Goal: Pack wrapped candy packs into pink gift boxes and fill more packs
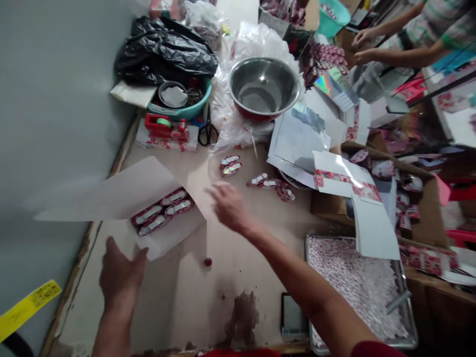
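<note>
My left hand [121, 275] is open, thumb and fingers apart, just below a folded whitish sheet [178, 238]. Its thumb comes close to the sheet's lower corner; whether they touch I cannot tell. Several oval red-and-white pieces [161, 212] with pale strips lie between the sheet's raised flap [122, 191] and its lower part. My right hand [228, 206] is over the tabletop to the right of the sheet, its fingers smeared by motion. Beyond it lie two shiny oval pieces [230, 166], and further right, a small group of similar ones [273, 184].
A metal bowl [264, 91], scissors [208, 130] and a red tape dispenser [165, 126] stand at the back. To the right are an open carton [424, 213] and a metal tray [309, 258] of small pinkish pieces. A co-worker's hands [364, 47] show at upper right.
</note>
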`<state>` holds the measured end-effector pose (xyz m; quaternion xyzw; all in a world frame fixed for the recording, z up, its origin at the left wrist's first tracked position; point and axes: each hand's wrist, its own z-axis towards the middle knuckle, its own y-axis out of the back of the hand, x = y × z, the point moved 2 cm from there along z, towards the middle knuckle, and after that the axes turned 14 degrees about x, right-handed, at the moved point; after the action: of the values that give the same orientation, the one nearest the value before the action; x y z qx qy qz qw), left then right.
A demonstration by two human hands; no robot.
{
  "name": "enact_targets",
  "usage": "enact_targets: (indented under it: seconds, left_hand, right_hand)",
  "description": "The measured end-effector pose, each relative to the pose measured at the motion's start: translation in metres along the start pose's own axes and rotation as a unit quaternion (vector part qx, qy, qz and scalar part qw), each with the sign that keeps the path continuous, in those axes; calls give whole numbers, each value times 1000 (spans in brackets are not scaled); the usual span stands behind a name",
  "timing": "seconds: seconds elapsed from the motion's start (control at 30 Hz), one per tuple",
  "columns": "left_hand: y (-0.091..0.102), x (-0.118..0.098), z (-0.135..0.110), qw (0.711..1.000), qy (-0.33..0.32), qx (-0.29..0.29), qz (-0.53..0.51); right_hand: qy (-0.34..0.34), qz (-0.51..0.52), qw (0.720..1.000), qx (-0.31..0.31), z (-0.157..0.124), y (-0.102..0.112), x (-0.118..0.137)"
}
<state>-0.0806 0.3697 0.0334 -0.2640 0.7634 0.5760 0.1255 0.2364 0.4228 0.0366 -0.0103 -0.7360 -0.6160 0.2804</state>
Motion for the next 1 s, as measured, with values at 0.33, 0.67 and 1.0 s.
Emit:
enact_targets:
  seconds: [0.33,0.67,1.0]
  left_hand:
    - [-152,-286,146,894,-354,169,218]
    - [-163,-253,74,911,-323,129,223]
    - [-13,-46,-20,932,-311,31,182]
  right_hand:
    - [6,-158,966,206,-76,44,-210]
    - [-8,-167,973,160,-60,27,-211]
    - [-122,-16,992,-40,-53,25,-149]
